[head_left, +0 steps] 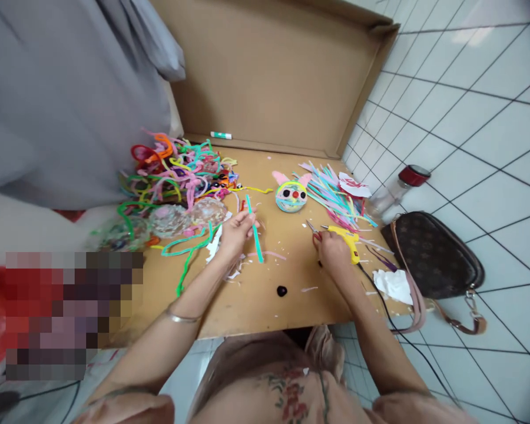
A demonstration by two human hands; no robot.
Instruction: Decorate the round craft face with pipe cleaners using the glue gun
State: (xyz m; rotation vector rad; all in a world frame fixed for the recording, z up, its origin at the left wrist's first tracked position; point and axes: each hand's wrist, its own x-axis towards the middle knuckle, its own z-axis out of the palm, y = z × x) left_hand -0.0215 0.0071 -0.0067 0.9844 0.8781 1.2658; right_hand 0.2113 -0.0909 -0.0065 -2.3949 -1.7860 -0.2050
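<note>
Black round piece (281,291) lies loose on tan tabletop (247,312). Right hand (334,253): fingers curled round scissors (312,227), beside yellow glue gun (355,252). Left hand (237,229): fingertips pinching turquoise pipe cleaner (258,244), unattached. Beyond, ball figure (291,203): ears, eyes, nose already on; what remains, cannot tell.

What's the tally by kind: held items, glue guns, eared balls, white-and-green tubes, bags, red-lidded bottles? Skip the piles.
Teal strip, in left hand: 1
Scissors, in right hand: 1
Glue gun: 1
Eared ball: 1
Tube: 1
Handbag: 1
Bottle: 1
Total: 7
</note>
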